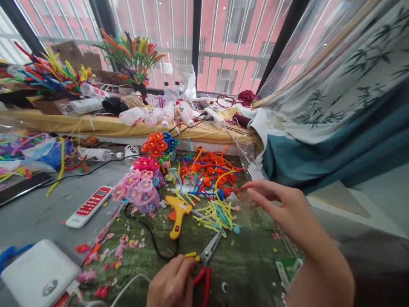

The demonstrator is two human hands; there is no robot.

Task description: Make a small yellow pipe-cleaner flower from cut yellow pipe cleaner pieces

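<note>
My left hand [172, 281] is closed at the bottom of the view, fingers pressed together, with the end of a short yellow pipe cleaner [191, 254] sticking out. Right beside it lie red-handled scissors [209, 251], blades pointing up and away. My right hand [281, 204] is raised at the right, its thumb and forefinger stretched out and slightly apart, with nothing visible between them. Nearest to it is a pile of cut yellow-green pipe cleaner pieces [211, 215]. Behind that pile, orange pipe cleaner flowers and stems [212, 168] lie heaped.
A yellow glue gun [178, 215] with a black cord lies mid-table. Beside it stand pink [137, 187] and orange [155, 144] pipe cleaner bouquets. On the left are a red-and-white remote [91, 207] and a white power bank [40, 273]. Bottles and a power strip [214, 118] line the ledge.
</note>
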